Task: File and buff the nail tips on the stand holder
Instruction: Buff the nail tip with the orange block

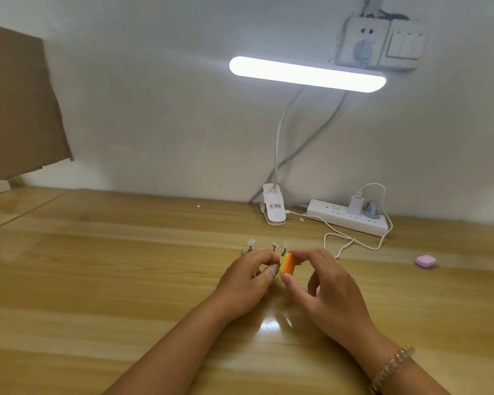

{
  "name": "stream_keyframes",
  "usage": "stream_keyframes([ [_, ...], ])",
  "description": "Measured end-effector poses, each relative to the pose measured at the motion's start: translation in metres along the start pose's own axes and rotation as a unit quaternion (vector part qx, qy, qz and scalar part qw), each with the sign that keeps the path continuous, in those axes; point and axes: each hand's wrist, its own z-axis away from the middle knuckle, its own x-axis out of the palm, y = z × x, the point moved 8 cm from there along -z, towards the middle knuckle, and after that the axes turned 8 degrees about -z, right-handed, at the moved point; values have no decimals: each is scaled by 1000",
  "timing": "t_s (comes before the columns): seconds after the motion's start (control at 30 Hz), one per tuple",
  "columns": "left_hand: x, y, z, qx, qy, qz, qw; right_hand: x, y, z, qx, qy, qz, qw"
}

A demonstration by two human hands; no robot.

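A small orange and yellow buffer block (287, 264) is pinched between the thumb and fingers of my right hand (322, 283), just above the wooden table (97, 280). My left hand (250, 283) pinches something small right against the block's left face; what it holds is mostly hidden by the fingers. Just behind my hands stands the nail tip holder, with three clear nail tips on thin metal stems: one at the left (251, 242), one in the middle (275, 246) and one at the right (285, 246). The holder's base is hidden by my left hand.
A clip-on desk lamp (273, 208) with a lit bar (307, 74) stands at the back. A white power strip (351, 218) with chargers and a looping white cable (351, 240) lies to the right. A pink block (425, 262) sits far right. Cardboard (17, 104) leans at left.
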Motion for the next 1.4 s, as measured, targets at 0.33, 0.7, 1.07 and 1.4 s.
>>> stream_keyframes([
  [0.33, 2, -1, 0, 4, -8, -23, 1000, -7, 8, -1, 27, 39, 18, 999],
  [0.7, 2, 1, 1, 6, -6, -10, 1000, -19, 25, -2, 70, 91, -24, 993],
  [1.07, 3, -1, 0, -1, -12, -50, 999, -3, 5, 0, 12, 13, 13, 1000],
  [1.4, 1, -1, 3, -6, -10, -61, 998, 1, 3, 4, 7, -10, -17, 1000],
])
